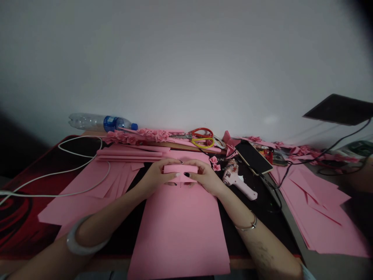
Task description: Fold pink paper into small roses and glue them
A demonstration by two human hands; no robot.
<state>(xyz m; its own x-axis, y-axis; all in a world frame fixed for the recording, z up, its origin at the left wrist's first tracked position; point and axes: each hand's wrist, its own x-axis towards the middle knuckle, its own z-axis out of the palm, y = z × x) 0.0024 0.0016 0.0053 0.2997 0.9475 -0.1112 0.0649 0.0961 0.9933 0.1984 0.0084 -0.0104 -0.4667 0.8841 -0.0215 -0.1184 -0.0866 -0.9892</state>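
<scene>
A large sheet of pink paper lies before me, reaching over the table's front edge. Above its far part, both my hands pinch a small folded piece of pink paper. My left hand grips its left end, with the thumb on the near face and fingers behind. On the right end, my right hand holds it the same way, thumb pressed near the middle. The two thumbtips almost meet. Whether the folded piece is joined to the sheet below, I cannot tell.
A pink glue gun, a phone and black cables are right of my hands. Paper flowers, scissors and a plastic bottle line the wall. Pink sheets lie left, more sheets right; a white cable crosses the left side.
</scene>
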